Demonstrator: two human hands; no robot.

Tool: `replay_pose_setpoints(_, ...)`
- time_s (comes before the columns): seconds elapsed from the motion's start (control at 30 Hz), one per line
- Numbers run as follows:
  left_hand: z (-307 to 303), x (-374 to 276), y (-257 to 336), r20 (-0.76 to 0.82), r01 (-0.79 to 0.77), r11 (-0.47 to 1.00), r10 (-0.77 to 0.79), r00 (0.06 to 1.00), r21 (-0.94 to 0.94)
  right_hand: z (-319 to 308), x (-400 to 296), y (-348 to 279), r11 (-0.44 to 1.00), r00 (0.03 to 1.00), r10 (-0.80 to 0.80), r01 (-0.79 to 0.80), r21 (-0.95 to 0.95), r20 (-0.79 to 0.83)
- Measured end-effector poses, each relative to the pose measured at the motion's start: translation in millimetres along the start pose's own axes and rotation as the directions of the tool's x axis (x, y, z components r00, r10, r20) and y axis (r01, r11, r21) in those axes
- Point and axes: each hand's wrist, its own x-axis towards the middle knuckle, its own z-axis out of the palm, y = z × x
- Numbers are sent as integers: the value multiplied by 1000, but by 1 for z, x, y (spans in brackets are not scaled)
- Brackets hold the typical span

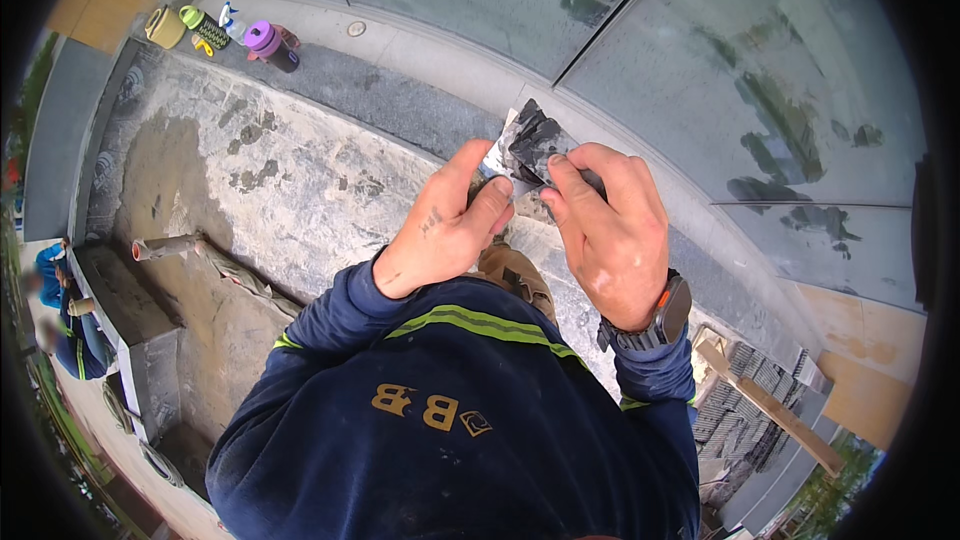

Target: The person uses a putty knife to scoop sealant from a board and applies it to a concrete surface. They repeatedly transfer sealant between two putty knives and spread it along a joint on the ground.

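Observation:
In front of my chest, my left hand [446,232] grips a thin flat scraper blade [495,157] with a bright face, thumb on top. My right hand [619,240] pinches a second flat piece [559,141], grey and smeared, that looks like another scraper. The two pieces meet or overlap, and a lump of black paste [529,131] sits on them where they come together. My fingers hide any handles. A dark watch [671,307] is on my right wrist.
Glass panels [780,127] with dark smears rise beyond a ledge. On the ledge stand a purple-lidded bottle [271,45], a spray bottle [234,26] and a green-topped bottle [202,24]. A pipe [165,247] juts out at left. A wooden plank [772,409] lies at right. Two people [71,315] are at far left.

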Motion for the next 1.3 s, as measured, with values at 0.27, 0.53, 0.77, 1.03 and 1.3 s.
replay_pose_setpoints(0.27, -11, -1, 7, 90, 104, 977, -88, 992, -188, -15, 4, 3, 971, 990, 119, -99, 218, -80)
replay_pose_setpoints(0.53, -21, 6, -3, 404, 219, 690, 116, 907, -690, -10, -18, 15, 794, 957, 282, -193, 576, -68)
replay_pose_setpoints(0.77, -17, 4, 2, 297, 135, 757, 82, 951, -640, 0, -27, 36, 834, 930, 359, -279, 477, -84)
replay_pose_setpoints(1.03, -6, 12, -5, 19, -115, 979, 120, 993, -166, -5, -38, 7, 205, 594, 770, -576, 791, 233)
replay_pose_setpoints(1.3, 4, 8, -4, 25, -166, 985, 168, 986, -46, 13, -36, 12, 129, 543, 800, -569, 812, 254)
